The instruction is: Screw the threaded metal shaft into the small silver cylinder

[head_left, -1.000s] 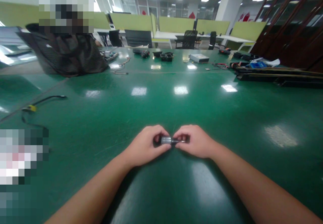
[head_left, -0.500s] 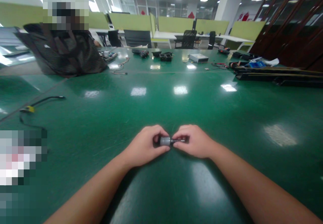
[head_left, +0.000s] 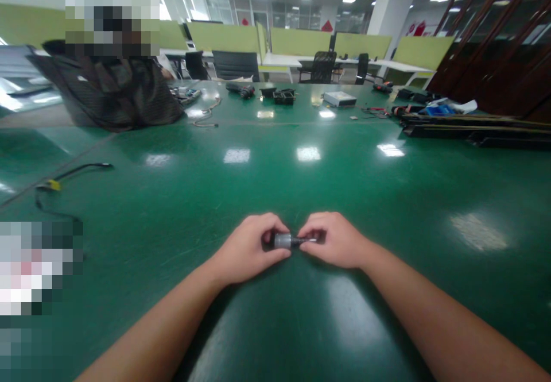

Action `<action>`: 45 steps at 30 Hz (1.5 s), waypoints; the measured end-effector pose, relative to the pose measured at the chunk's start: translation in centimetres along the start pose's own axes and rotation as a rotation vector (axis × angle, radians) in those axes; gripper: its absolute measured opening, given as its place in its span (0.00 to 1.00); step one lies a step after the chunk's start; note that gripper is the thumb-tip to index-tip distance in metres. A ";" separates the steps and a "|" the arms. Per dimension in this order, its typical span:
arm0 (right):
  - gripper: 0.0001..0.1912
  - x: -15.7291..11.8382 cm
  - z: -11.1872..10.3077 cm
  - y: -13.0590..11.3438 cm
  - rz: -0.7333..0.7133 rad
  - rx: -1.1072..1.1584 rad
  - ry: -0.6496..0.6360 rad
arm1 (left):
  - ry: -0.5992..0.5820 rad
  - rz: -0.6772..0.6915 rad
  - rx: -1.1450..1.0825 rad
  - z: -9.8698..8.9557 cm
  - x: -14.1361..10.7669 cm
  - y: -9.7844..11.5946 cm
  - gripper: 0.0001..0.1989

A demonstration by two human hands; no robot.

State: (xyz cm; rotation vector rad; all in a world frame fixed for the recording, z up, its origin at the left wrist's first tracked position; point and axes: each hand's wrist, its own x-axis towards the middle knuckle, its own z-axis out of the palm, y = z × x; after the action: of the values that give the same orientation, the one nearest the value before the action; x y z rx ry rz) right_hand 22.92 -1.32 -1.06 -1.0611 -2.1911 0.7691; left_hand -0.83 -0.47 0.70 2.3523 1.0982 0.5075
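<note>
Gripping the grey middle of a small cylindrical tool [head_left: 283, 240], your left hand [head_left: 249, 248] curves around it from the side, thumb and fingers closed on the barrel. Your right hand [head_left: 333, 241] pinches the black collar at the other end between thumb and fingertips, and a thin metal shaft [head_left: 312, 240] runs back into its curl. The tool lies level between your hands, low over the green surface [head_left: 275, 186] in front of you; you cannot tell whether it touches down. Well off to your left, a black cable [head_left: 86, 166] with a yellow tag [head_left: 54, 185] snakes across the surface. Farther out stands a large dark mesh bag [head_left: 124, 97], with a pale cord [head_left: 205, 122] near its right side. Along the far edge — left to right — sit a dark power tool [head_left: 241, 90], black open-framed parts [head_left: 284, 96] and a flat grey-white box [head_left: 340, 99]. At far right, long black rails [head_left: 465, 129] lie stacked, with a blue packet [head_left: 441, 109] just behind. Beyond the surface are a black mesh chair [head_left: 324, 67] and lime-green partitions [head_left: 301, 42].
</note>
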 end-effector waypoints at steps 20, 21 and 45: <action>0.04 -0.2 -1.1 0.5 -0.002 -0.038 -0.027 | 0.013 0.017 -0.006 -0.1 -0.1 -0.2 0.10; 0.04 -0.2 -1.3 0.6 0.003 -0.037 -0.032 | 0.012 0.014 -0.005 -0.1 -0.1 -0.2 0.10; 0.09 0.2 0.5 -0.1 -0.007 -0.045 0.010 | 0.023 0.010 0.032 -0.1 -0.2 0.0 0.15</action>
State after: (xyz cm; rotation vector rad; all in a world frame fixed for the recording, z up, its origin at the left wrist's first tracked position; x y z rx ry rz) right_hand 22.37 -1.38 -1.28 -1.0769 -2.2115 0.7128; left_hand -0.98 -0.56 0.72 2.3859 1.1134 0.5260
